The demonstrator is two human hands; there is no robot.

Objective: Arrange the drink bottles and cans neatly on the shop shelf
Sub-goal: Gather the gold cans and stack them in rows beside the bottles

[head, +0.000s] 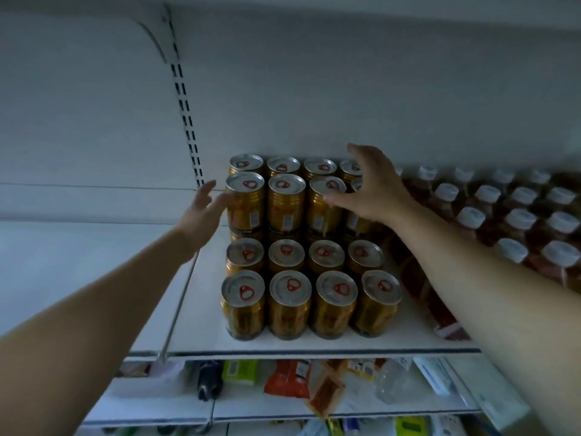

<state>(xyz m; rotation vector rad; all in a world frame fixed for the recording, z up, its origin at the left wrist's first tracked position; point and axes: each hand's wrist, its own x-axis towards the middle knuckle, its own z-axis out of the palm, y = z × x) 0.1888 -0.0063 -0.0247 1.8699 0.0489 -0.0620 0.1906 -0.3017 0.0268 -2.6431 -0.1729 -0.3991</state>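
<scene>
The cans [289, 297] stand in a block on the shelf [314, 343], four across. The two back rows carry a second layer, the upper cans [286, 202]; the two front rows have one layer only. The bottles [515, 215] fill the shelf just beside them on the right.

The left hand [206, 204] is at the left side of the upper layer with straight fingers, its grip released. Whether it touches the corner can, I cannot tell. The right hand [374, 187] is spread over the right end of the same layer, its grip also released and grasping nothing, with the thumb at the rim of the third can.

I judge that the person is squaring the upper layer, and the risk is there. Each upper can stands only on the narrow lid below it. An uneven push from one side could slide a can off its lid and tip it forward onto the front rows, or right against the bottles. A can rolling over the shelf edge could fall past the goods [287, 377] below.
</scene>
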